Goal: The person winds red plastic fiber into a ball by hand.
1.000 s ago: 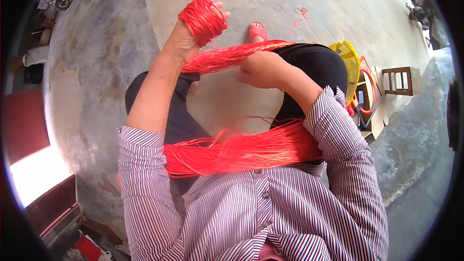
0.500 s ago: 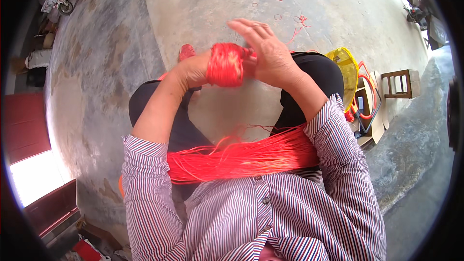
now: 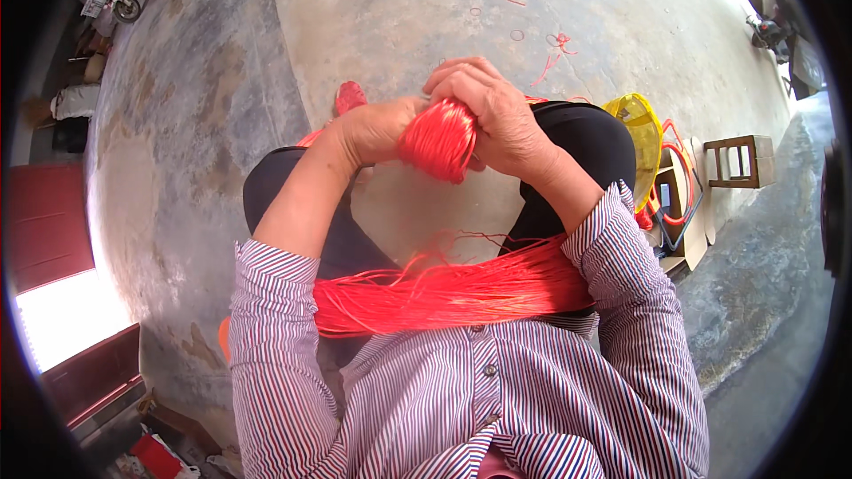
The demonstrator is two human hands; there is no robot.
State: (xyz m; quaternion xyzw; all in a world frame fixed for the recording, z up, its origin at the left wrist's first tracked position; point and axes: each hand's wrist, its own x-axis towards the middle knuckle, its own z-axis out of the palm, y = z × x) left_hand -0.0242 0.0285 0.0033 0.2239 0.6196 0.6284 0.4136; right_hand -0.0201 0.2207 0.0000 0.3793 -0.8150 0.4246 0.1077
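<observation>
A compact bundle of shiny red cord (image 3: 441, 140) is between my two hands, above my knees. My left hand (image 3: 383, 129) grips its left side, the fingers mostly hidden behind it. My right hand (image 3: 497, 115) wraps round its right side with bent fingers pressed over the top. Across my lap lies a wide hank of loose red cords (image 3: 453, 293), its strands running left to right between my forearms. It touches neither hand.
Red cord scraps (image 3: 557, 43) lie on the concrete floor ahead. Right of my knee are a yellow mesh basket (image 3: 637, 124), an open cardboard box (image 3: 697, 213) and a small wooden stool (image 3: 741, 162). A motorbike (image 3: 765, 31) stands far right.
My right hand was spread beside the bundle and has closed round it. The bundle has moved slightly right and down, and has turned. The hank on my lap lies much as before.
</observation>
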